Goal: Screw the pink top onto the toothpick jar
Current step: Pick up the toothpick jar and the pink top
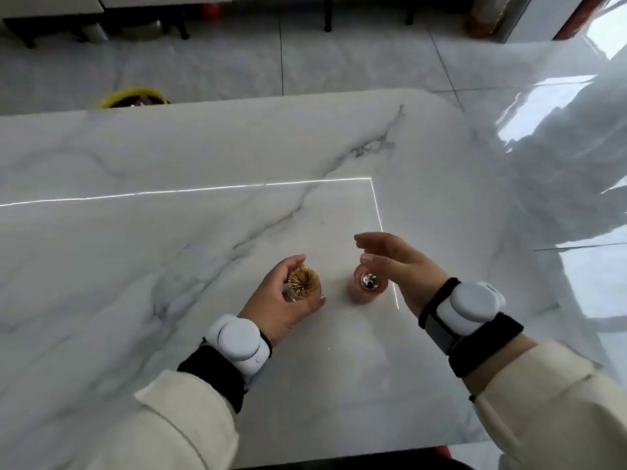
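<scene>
The toothpick jar (303,283) stands on the marble table (169,249), open at the top with a fan of golden toothpicks showing. My left hand (280,301) is wrapped around it from the left, fingers and thumb on its sides. To its right the pink top (367,287) stands on the table by itself, with a shiny silver knob in its middle. My right hand (397,262) hovers just above and to the right of the top, fingers spread and curved, touching nothing that I can see.
A yellow-rimmed basin (132,97) sits on the floor beyond the table's far edge. Dark furniture legs (327,15) stand further back on the tiled floor. The table's right edge runs close to my right wrist.
</scene>
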Tool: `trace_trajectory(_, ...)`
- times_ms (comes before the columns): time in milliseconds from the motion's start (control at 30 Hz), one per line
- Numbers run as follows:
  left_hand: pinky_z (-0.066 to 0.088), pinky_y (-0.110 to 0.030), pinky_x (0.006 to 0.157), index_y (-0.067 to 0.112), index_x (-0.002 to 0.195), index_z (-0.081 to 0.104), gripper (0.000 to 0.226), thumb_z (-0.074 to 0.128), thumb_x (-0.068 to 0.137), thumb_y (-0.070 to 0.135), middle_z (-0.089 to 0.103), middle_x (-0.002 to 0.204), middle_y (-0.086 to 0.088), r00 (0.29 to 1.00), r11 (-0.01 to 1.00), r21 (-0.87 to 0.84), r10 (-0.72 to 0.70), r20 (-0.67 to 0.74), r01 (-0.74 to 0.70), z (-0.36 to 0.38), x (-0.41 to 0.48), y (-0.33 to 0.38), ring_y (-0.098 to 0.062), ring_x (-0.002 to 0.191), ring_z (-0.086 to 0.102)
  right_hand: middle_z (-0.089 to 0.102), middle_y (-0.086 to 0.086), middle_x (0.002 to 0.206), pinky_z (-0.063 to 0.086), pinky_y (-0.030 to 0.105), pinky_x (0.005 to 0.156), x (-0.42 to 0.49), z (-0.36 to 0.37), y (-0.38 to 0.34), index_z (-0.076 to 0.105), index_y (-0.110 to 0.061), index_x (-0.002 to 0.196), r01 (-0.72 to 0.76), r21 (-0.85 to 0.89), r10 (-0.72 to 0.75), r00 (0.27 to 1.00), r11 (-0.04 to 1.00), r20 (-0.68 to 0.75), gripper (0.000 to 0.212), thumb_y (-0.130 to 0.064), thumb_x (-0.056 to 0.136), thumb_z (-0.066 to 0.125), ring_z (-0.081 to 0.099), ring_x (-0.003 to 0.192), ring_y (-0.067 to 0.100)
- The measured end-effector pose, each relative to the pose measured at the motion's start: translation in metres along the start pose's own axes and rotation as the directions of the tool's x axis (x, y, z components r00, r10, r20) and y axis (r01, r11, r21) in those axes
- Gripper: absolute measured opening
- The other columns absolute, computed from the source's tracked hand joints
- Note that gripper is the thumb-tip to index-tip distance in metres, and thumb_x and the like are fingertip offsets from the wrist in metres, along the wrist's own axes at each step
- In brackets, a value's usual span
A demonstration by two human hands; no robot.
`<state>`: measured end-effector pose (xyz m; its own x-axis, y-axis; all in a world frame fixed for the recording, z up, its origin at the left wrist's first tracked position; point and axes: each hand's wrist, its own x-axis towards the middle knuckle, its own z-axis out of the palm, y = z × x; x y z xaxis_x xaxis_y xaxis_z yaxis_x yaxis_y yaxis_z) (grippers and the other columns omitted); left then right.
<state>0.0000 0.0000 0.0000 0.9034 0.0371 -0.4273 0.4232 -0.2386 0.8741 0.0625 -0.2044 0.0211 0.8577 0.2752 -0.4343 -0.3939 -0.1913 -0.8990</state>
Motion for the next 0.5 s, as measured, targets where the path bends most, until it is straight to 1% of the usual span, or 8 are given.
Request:
trace_trajectory(33, 0.042, -0.01, 0.082, 0.033, 0.125, 0.045, 0.064, 0.078, 0.072, 0.024, 0.053, 0.126, 0.009, 1.0, 1.0, 0.003, 0.027, -0.005, -0.027, 0.002, 0.001, -0.002, -0.008, 0.106, 0.057, 0.064, -0.011, 0.115, 0.043, 0.026, 0.095, 0.002, 0.001, 0.008, 0.068, -0.04, 0.098, 0.026, -0.013, -0.026, 1.0, 1.0, 0.011, 0.042, -0.042, 0.057, 0.072, 0.055, 0.115, 0.004)
trace_trajectory(100, 0.041, -0.003, 0.077, 0.028, 0.126, 0.045, 0.064, 0.077, 0.072, 0.016, 0.054, 0.123, 0.007, 0.998, 0.998, 0.023, 0.054, -0.019, -0.054, 0.004, 0.004, -0.003, -0.002, 0.098, 0.058, 0.063, -0.011, 0.117, 0.043, 0.024, 0.092, 0.007, 0.001, 0.016, 0.065, -0.04, 0.102, 0.048, -0.038, -0.047, 0.998, 0.998, 0.03, 0.043, -0.038, 0.06, 0.071, 0.057, 0.107, -0.007)
trace_trajectory(167, 0.041, -0.004, 0.082, 0.031, 0.125, 0.045, 0.065, 0.078, 0.071, 0.015, 0.055, 0.121, 0.006, 0.997, 0.995, 0.067, 0.077, -0.019, -0.076, 0.005, 0.006, -0.01, -0.003, 0.1, 0.058, 0.062, -0.009, 0.118, 0.045, 0.02, 0.088, 0.01, 0.002, 0.025, 0.063, -0.038, 0.106, 0.088, -0.035, -0.086, 0.995, 0.996, 0.043, 0.045, -0.034, 0.062, 0.07, 0.057, 0.097, -0.015)
trace_trajectory(233, 0.041, -0.011, 0.089, 0.034, 0.124, 0.044, 0.067, 0.079, 0.07, 0.018, 0.056, 0.119, 0.006, 0.994, 0.984, 0.148, 0.102, -0.036, -0.096, 0.007, 0.008, -0.016, -0.008, 0.105, 0.057, 0.061, -0.01, 0.114, 0.048, 0.016, 0.082, 0.012, 0.001, 0.034, 0.061, -0.036, 0.107, 0.134, -0.025, -0.132, 0.989, 0.991, 0.06, 0.048, -0.032, 0.06, 0.072, 0.056, 0.098, -0.015)
trace_trajectory(300, 0.041, -0.013, 0.089, 0.034, 0.125, 0.044, 0.068, 0.079, 0.069, 0.019, 0.056, 0.116, 0.007, 0.991, 0.976, 0.191, 0.122, -0.057, -0.109, 0.007, 0.009, -0.02, -0.008, 0.104, 0.057, 0.06, -0.011, 0.114, 0.05, 0.014, 0.079, 0.015, 0.001, 0.04, 0.059, -0.037, 0.107, 0.166, -0.037, -0.162, 0.983, 0.985, 0.081, 0.052, -0.034, 0.058, 0.076, 0.056, 0.099, -0.013)
trace_trajectory(367, 0.041, -0.007, 0.084, 0.034, 0.125, 0.045, 0.067, 0.079, 0.069, 0.018, 0.058, 0.114, 0.007, 0.986, 0.967, 0.22, 0.148, -0.076, -0.128, 0.007, 0.009, -0.023, -0.007, 0.102, 0.058, 0.059, -0.012, 0.116, 0.048, 0.011, 0.077, 0.016, 0.001, 0.044, 0.057, -0.041, 0.107, 0.195, -0.085, -0.186, 0.977, 0.977, 0.1, 0.054, -0.033, 0.057, 0.077, 0.057, 0.093, -0.014)
trace_trajectory(433, 0.042, -0.003, 0.08, 0.034, 0.124, 0.046, 0.065, 0.078, 0.07, 0.018, 0.06, 0.113, 0.007, 0.979, 0.956, 0.247, 0.184, -0.088, -0.157, 0.007, 0.01, -0.026, -0.006, 0.1, 0.059, 0.058, -0.012, 0.118, 0.046, 0.013, 0.082, 0.019, 0.001, 0.048, 0.055, -0.043, 0.109, 0.228, -0.146, -0.214, 0.971, 0.963, 0.107, 0.058, -0.034, 0.056, 0.077, 0.057, 0.094, -0.012)
trace_trajectory(500, 0.041, -0.001, 0.078, 0.033, 0.122, 0.047, 0.063, 0.079, 0.07, 0.017, 0.06, 0.109, 0.01, 0.97, 0.946, 0.267, 0.219, -0.106, -0.185, 0.008, 0.011, -0.03, -0.003, 0.098, 0.059, 0.058, -0.013, 0.117, 0.046, 0.015, 0.085, 0.021, 0.0, 0.052, 0.052, -0.045, 0.109, 0.261, -0.168, -0.246, 0.964, 0.951, 0.104, 0.063, -0.032, 0.054, 0.079, 0.057, 0.096, -0.012)
